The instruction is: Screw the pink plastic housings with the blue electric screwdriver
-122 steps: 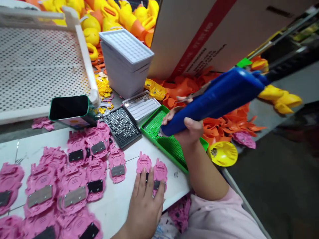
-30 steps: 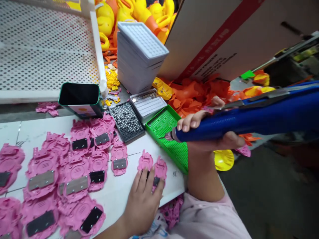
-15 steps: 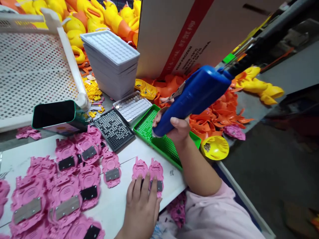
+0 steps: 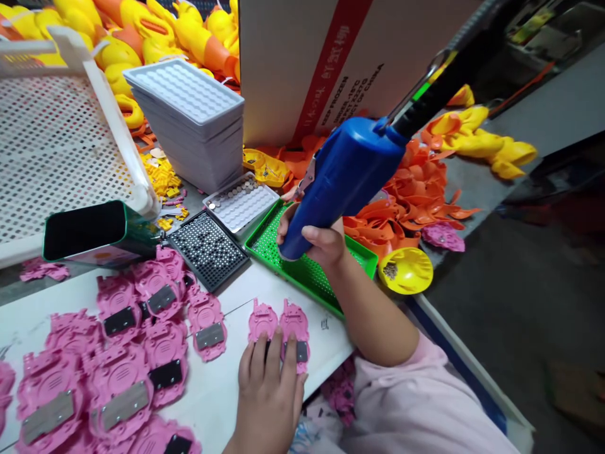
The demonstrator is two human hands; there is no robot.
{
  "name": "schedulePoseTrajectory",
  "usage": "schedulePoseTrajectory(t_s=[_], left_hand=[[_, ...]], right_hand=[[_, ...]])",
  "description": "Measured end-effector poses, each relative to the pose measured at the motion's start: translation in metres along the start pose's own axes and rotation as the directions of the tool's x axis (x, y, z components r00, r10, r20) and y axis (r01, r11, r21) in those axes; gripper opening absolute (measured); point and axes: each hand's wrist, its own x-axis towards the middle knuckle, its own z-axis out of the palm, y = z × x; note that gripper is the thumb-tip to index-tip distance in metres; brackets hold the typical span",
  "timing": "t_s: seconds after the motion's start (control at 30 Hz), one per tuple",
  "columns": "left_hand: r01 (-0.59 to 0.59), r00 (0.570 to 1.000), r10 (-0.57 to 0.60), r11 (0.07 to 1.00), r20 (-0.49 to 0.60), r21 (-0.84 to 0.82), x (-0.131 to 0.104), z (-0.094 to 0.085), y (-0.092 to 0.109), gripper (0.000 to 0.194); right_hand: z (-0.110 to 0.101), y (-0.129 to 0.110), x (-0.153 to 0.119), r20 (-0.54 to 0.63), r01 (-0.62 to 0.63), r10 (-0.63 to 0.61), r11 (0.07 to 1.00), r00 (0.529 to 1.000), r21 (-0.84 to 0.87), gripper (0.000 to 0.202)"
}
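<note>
My left hand [image 4: 268,394] lies flat with fingers stretched over two pink plastic housings [image 4: 293,320] side by side on the white board [image 4: 236,397]. Dark and grey plates show on them between and beside my fingers. In my right hand [image 4: 327,243] is a blue electric screwdriver [image 4: 343,183], gripped round its body and slanting down to the left. Its lower end is over the perforated green tray [image 4: 309,287]; the bit cannot be made out. A black perforated tray [image 4: 208,249] sits left of the green one.
Pink housings [image 4: 120,403] with metal plates pile up at left. Behind stand a green-edged container [image 4: 89,233], stacked white trays [image 4: 189,132] and a white crate [image 4: 57,145]. A carton [image 4: 283,75] rises at the back; orange pieces [image 4: 420,189] and a yellow bowl [image 4: 406,271] lie right.
The screwdriver has tilted a little more upright, its lower end still over the green tray. My left hand keeps its place on the housings. The view has shifted slightly.
</note>
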Motion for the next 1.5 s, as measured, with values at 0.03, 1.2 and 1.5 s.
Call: schedulePoseTrajectory(t_s=[0.03,1.2,1.5], left_hand=[[0.002,1.0,-0.002,1.0,0.003,0.002,0.0,0.0,0.0,0.037],[0.023,1.0,-0.024,1.0,-0.017,-0.014,0.0,0.001,0.0,0.039],[0.019,1.0,-0.019,1.0,-0.013,0.007,-0.001,0.002,0.0,0.041]], right_hand=[[0.001,0.0,0.0,0.002,0.0,0.0,1.0,1.0,0.0,0.048],[-0.001,-0.01,-0.015,-0.196,0.093,-0.096,0.995,0.976,-0.025,0.04],[-0.005,0.003,-0.017,-0.215,0.076,-0.075,0.997,0.974,-0.004,0.047]])
